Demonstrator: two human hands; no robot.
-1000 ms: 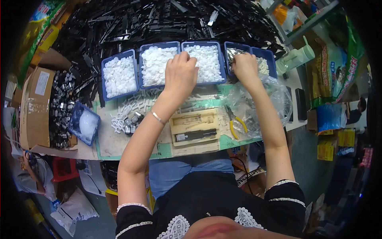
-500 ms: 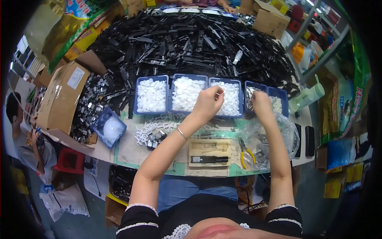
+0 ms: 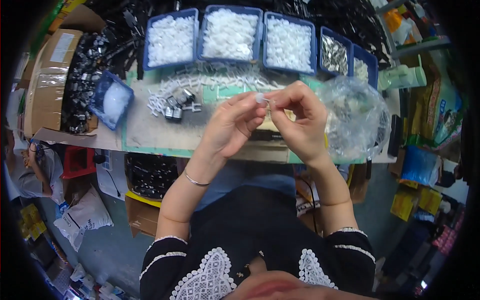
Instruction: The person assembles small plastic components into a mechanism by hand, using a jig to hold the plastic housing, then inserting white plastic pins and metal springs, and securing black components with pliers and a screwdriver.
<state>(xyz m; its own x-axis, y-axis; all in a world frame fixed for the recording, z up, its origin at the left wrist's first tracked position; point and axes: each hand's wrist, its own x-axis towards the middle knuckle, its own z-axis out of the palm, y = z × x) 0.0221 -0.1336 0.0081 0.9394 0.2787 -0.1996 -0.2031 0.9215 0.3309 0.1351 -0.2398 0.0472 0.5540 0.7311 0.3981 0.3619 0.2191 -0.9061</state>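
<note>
Over the middle of the table, my left hand [image 3: 234,122] pinches a small white plastic piece [image 3: 260,98] between thumb and fingertips. Close against it, my right hand [image 3: 302,117] has thumb and forefinger closed on a thin metal pin [image 3: 267,100]. The pin's tip meets the white piece or lies right beside it; I cannot tell whether it is inside. Beneath my hands a cream-coloured fixture with a black part [image 3: 270,135] in it is mostly covered. A yellow plier handle [image 3: 326,140] peeks out beside my right wrist.
Blue bins of white pieces [image 3: 172,40] line the back, with silver metal pins [image 3: 334,54] in a smaller bin. A clear plastic bag [image 3: 356,117] lies right. White branched parts [image 3: 220,80], silver blocks [image 3: 174,107], a blue tray [image 3: 102,97] and a cardboard box [image 3: 50,82] occupy the left.
Both hands have drawn back from the bins and come together over the table, now holding a white piece and a pin. The view has tilted down toward my body.
</note>
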